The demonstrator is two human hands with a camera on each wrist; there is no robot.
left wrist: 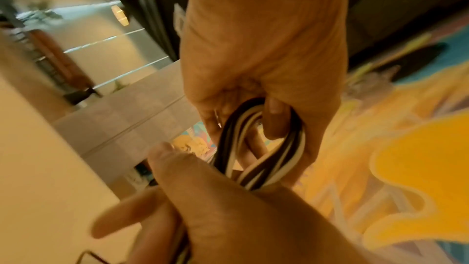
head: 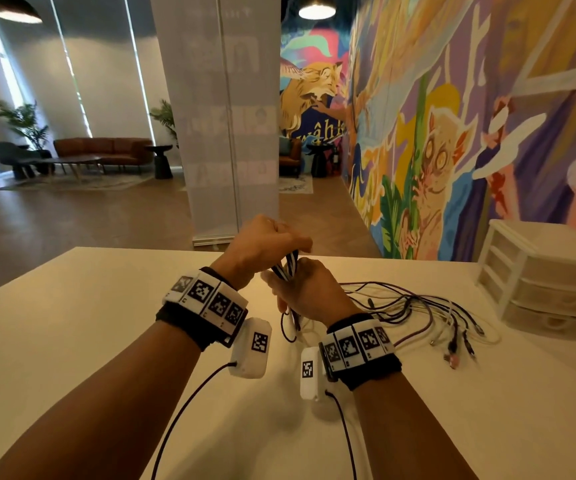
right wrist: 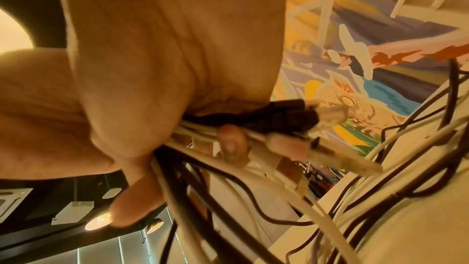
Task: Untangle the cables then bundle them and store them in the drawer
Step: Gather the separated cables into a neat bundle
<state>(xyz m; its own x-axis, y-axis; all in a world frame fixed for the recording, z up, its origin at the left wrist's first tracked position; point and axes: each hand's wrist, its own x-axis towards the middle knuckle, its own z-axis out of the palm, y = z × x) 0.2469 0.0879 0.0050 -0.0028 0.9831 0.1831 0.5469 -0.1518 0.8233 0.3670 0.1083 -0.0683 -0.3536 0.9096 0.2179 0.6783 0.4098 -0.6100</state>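
Head view looks down; wrist views sit close, sharing the cables (head: 288,268).

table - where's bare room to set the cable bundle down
The table is bare on its left half, from the left hand out to the left edge, and along the near edge between the forearms. It is crowded on the right: loose cables sprawl from the right hand toward the drawer unit.

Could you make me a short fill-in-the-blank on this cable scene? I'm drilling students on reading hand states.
1. Both the left hand and the right hand grip the ____.
2. The loose cable ends lie on the ____.
3. The white drawer unit stands on the person's ____ side.

Missing words: cables; table; right
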